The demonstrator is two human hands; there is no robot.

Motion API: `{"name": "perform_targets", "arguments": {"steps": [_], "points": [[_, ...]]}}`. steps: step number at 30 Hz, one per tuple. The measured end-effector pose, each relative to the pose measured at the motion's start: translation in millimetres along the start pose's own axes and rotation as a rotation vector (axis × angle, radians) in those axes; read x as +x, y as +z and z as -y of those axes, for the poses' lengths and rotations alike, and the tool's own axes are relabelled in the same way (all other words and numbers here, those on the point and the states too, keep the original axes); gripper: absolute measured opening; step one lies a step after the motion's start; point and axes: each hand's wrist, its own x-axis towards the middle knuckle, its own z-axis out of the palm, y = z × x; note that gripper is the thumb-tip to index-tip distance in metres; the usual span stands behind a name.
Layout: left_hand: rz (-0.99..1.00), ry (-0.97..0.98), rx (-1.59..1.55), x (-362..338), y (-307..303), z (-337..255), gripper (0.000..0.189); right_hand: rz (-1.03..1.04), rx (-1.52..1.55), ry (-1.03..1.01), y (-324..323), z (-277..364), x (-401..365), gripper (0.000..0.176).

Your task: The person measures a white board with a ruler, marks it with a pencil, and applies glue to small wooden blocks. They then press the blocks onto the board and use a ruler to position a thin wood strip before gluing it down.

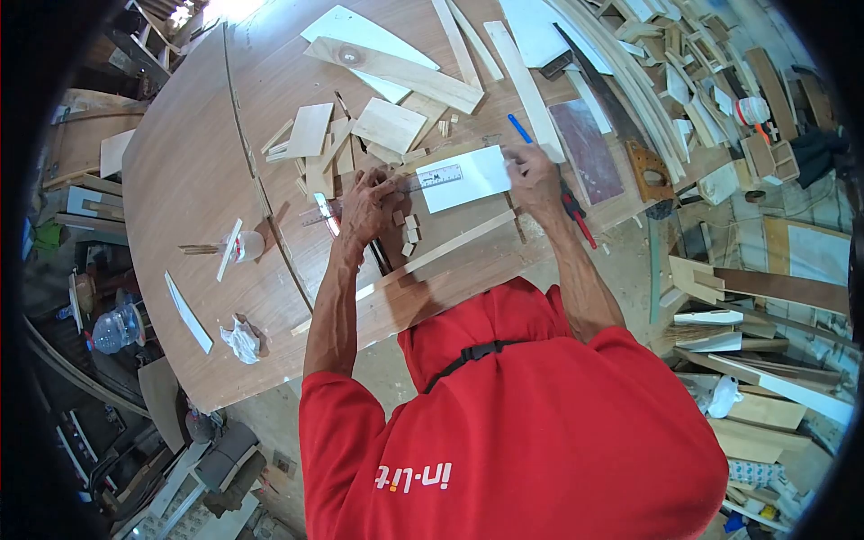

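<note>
Your left hand [367,207] is down on the ruler [441,176], right hand [537,183] at one end of the white panel [483,175], can't tell if either's clamped. Panel's on the counter [175,171] between them.

Near the front edge of the table [184,207], the left hand [364,205] rests on a clear ruler [441,176] lying over a white piece [481,183]; the blurred right hand [537,177] is at its right end. Small blocks [411,229] lie toward the front edge, a crumpled white wad [241,340] near the front left corner
</note>
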Motion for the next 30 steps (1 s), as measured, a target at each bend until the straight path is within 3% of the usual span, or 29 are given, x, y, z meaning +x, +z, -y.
{"name": "perform_targets", "arguments": {"steps": [4,10,30], "points": [[-0.001,-0.010,-0.011,0,2,-1,0.034,0.123,-0.198,-0.197,22,16,-7,0.024],[-0.020,-0.018,-0.028,-1,2,-4,0.033,0.221,-0.225,-0.118,36,26,-7,0.029],[-0.023,-0.012,-0.020,-4,3,-2,0.032,0.190,-0.237,-0.059,40,26,-5,0.026]]}}
